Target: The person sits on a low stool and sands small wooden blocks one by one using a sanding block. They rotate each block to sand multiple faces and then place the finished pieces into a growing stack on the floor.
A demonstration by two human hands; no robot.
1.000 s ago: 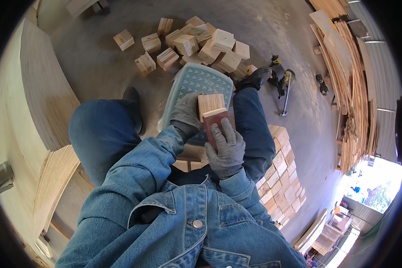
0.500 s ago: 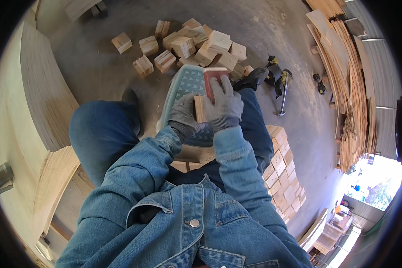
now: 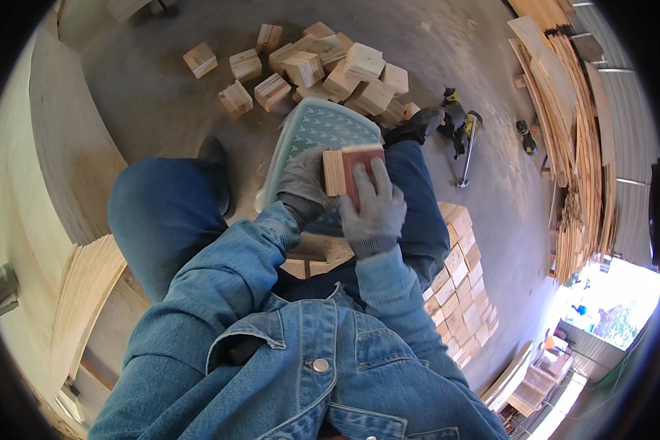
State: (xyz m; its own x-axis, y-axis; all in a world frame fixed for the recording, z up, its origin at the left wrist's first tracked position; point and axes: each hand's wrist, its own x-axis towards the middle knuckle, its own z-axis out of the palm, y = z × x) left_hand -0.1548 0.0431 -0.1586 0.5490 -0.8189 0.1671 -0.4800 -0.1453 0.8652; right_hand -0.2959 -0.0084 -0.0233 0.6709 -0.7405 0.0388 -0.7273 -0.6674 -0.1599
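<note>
My left hand [image 3: 302,187], in a grey glove, grips a small pale wooden block [image 3: 334,172] held over a green plastic stool [image 3: 319,126]. My right hand [image 3: 372,207], also gloved, presses a reddish sanding block [image 3: 361,167] flat against the wooden block's right face. Both hands meet above my lap, between my blue-jeaned knees. The lower part of the wooden block is hidden by my fingers.
A loose heap of wooden blocks [image 3: 315,64] lies on the concrete floor ahead. Neatly stacked blocks [image 3: 458,271] stand to my right. A power tool [image 3: 458,125] rests on the floor near my right foot. Plywood sheets [image 3: 70,169] lean at left, long boards [image 3: 576,132] at right.
My right hand with the sanding block slid up the wooden block toward the stool, then came back down toward me. My left hand kept its grip on the block.
</note>
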